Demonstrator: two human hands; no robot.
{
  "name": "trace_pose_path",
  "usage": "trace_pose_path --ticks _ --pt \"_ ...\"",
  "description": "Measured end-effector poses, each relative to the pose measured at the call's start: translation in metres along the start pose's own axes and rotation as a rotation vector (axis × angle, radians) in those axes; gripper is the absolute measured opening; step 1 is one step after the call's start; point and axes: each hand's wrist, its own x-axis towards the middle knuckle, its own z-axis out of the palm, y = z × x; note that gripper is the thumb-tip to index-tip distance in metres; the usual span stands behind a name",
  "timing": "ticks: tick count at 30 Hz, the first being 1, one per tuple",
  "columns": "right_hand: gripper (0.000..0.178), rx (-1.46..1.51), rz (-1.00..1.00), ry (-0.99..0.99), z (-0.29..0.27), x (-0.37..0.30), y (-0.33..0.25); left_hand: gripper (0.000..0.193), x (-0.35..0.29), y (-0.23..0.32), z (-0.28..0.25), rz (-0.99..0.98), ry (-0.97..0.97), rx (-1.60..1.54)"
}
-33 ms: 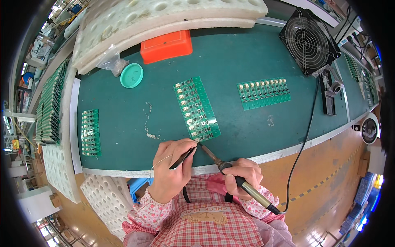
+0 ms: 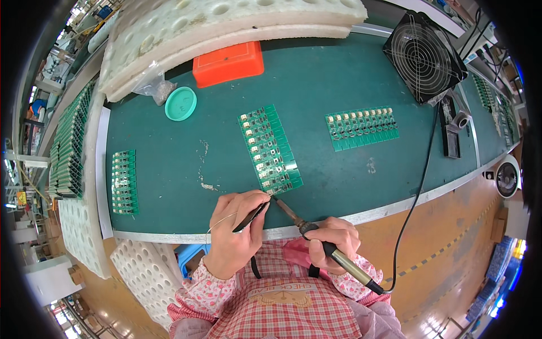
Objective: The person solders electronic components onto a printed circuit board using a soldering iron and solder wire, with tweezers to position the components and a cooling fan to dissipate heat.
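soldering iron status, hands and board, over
Right hand gripping soldering iron. Left hand holding black tool. Tip at middle green board's near end. Left fingertips close by.

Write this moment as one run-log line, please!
left hand: black tool | right hand: soldering iron | tip: at near end of middle circuit board

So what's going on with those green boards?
Someone's right hand holds a soldering iron, its tip by the near end of the middle circuit board. I can't tell whether it touches. The left hand holds a slim black tool there, and a thin wire curves beside that hand. More boards lie on the green table to both sides.
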Motion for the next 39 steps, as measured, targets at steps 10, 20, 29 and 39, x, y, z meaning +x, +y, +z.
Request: trace_pose_path --ticks 10,20,29,39 --pt "0.027 0.018 0.008 0.04 0.004 0.001 0.0 0.028 0.005 0.005 -0.002 0.013 -0.038 0.05" --pt "0.032 0.002 -0.012 0.039 0.003 0.008 -0.001 0.037 0.009 0.007 -0.005 0.028 -0.076 0.083" --pt "0.036 -0.038 -0.016 0.002 0.002 0.007 -0.003 0.029 0.012 0.013 -0.005 0.042 -0.099 0.115" --pt "0.027 0.013 -0.022 0.139 0.002 0.0 0.001 0.028 0.018 0.018 -0.006 0.082 -0.134 0.22"
